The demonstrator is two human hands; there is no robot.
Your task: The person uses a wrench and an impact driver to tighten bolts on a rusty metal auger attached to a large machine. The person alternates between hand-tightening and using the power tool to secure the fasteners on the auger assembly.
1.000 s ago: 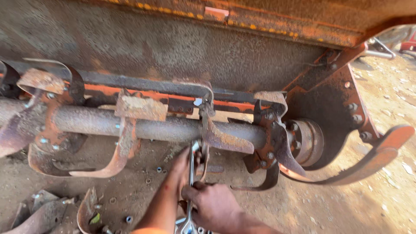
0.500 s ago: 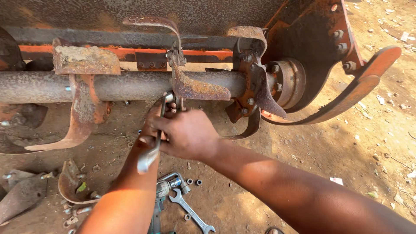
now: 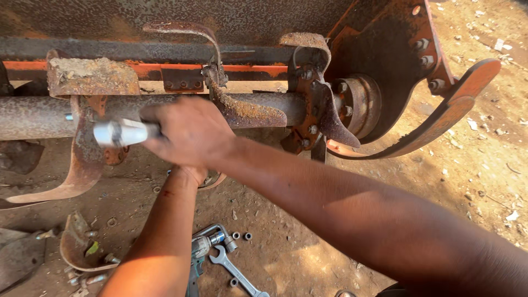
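The right hand [image 3: 190, 135] is gripping a shiny steel tool handle [image 3: 124, 132] level beside the rusty tiller shaft [image 3: 33, 116], seemingly for leverage, hiding the left hand's grip.

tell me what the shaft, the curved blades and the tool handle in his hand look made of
Shaft: likely steel, bare and pitted, with brown rust and caked dirt.
Curved blades: apparently heavy steel, orange paint worn through to rust at the edges.
Tool handle, gripped by the right hand: bright silvery metal, probably plated steel; its blur hides the surface detail.
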